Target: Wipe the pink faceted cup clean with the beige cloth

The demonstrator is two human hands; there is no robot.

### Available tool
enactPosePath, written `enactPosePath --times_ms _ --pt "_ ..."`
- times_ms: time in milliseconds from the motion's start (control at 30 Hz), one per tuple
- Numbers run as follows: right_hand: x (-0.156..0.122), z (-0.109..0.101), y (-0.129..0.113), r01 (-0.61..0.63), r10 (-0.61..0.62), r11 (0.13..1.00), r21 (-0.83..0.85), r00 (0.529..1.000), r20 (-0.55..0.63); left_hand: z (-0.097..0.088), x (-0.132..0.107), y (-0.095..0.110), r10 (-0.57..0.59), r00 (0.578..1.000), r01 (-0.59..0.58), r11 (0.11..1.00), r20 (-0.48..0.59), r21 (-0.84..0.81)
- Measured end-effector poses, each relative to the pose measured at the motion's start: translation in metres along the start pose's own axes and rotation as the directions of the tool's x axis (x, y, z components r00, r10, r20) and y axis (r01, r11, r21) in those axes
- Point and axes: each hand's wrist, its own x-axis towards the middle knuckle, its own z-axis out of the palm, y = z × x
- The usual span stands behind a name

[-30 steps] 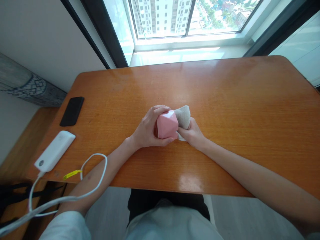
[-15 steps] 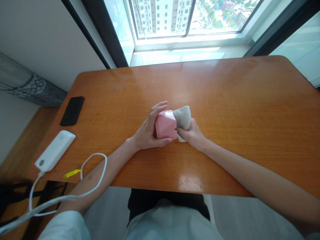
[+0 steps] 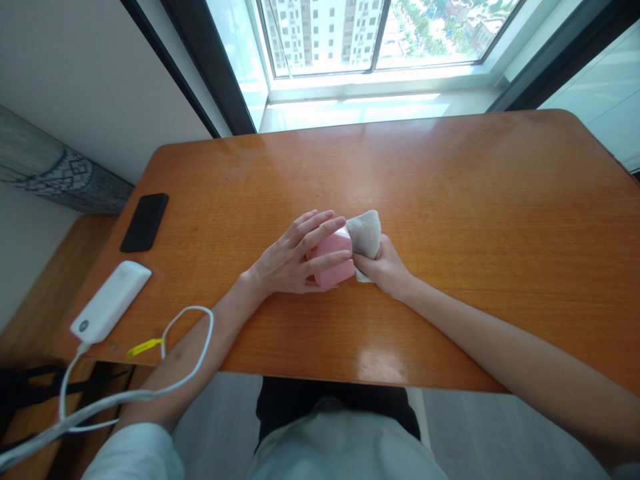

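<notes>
Near the middle of the table is a pink faceted block-like object [image 3: 335,274], small enough for one hand. My left hand [image 3: 290,259] grips it from the left, with its fingers laid over the top and front and the thumb mostly hidden below. Bunched in my right hand [image 3: 384,268] is a light grey cloth [image 3: 366,233], held between thumb and fingers. The cloth touches or nearly touches the right side of the pink object. The object's far side and base are hidden.
The brown wooden table [image 3: 465,220] stands before a window. On its left lie a black phone [image 3: 145,222] and a white power bank [image 3: 111,301]. From the power bank a white cable [image 3: 205,353] with a yellow tag [image 3: 143,348] loops over my left forearm.
My left hand has shifted its hold: its fingers now lie across the pink object's front and top, and the thumb has gone lower. My right hand and the cloth have barely moved.
</notes>
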Motion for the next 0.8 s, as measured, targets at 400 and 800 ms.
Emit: enactPosePath --times_ms 400,800 --pt "0.001 0.0 0.002 0.031 -0.031 0.999 -0.011 0.999 -0.018 0.004 0.007 0.005 -0.135 0.989 0.128 0.986 -0.06 -0.103" --pt "0.003 0.0 0.002 0.045 -0.045 0.999 -0.004 0.999 -0.013 0.009 0.007 0.009 -0.457 0.889 0.4 0.784 -0.005 -0.475"
